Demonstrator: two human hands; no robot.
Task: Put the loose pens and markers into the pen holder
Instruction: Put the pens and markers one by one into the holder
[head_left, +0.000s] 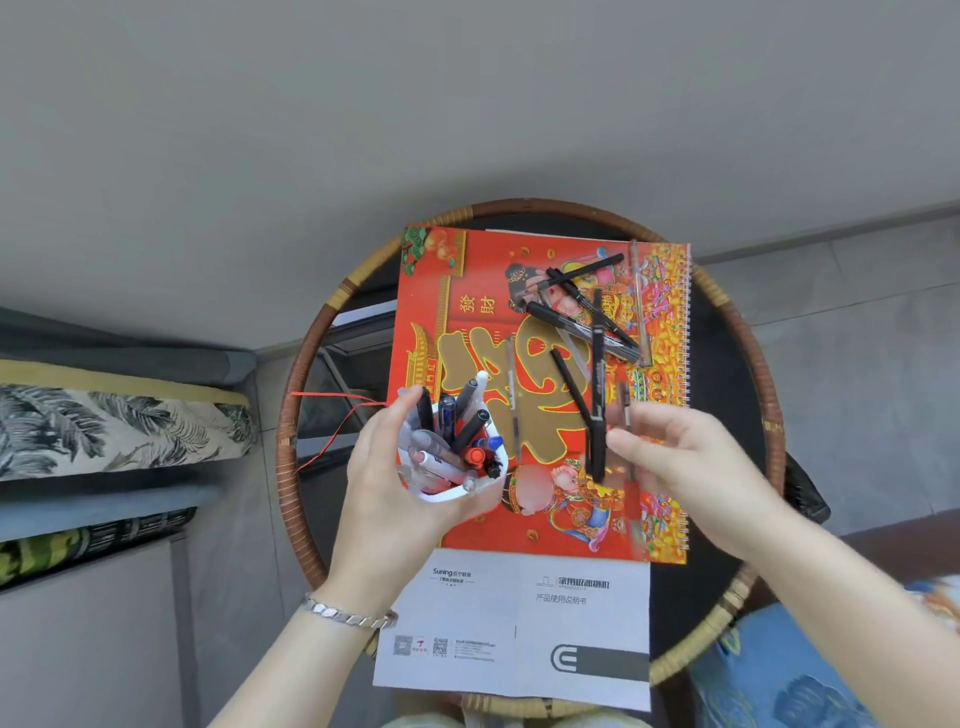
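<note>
**A:** What do I have in the left hand (387, 483)?

**B:** The white pen holder (457, 491). My fingers are wrapped round its left side and the thumb is on the near rim, so it is gripped and tipped toward me, over the near-left part of the red calendar (467, 291). It is already crowded with pens and markers: black caps, a blue one, a red-orange tip.

**A:** And the right hand (691, 467)?

**B:** It is pinching a black pen (597, 447) between thumb and fingertips, held nearly upright just right of the holder, not touching it. The other fingers are loosely curled.

**A:** Where are the loose ones?

**B:** A heap of black pens and markers (587, 317) lies crossed on the far-right part of the calendar, with a clear pen (640, 301) along the spiral edge. One more clear pen (511, 395) lies near the middle, just right of the holder.

**A:** What is underneath?

**B:** The calendar lies on a round rattan-rimmed table (291, 426), with a white manual (514, 629) at the near edge, partly under the calendar. A silver bracelet (348, 616) sits on my left wrist.
</note>
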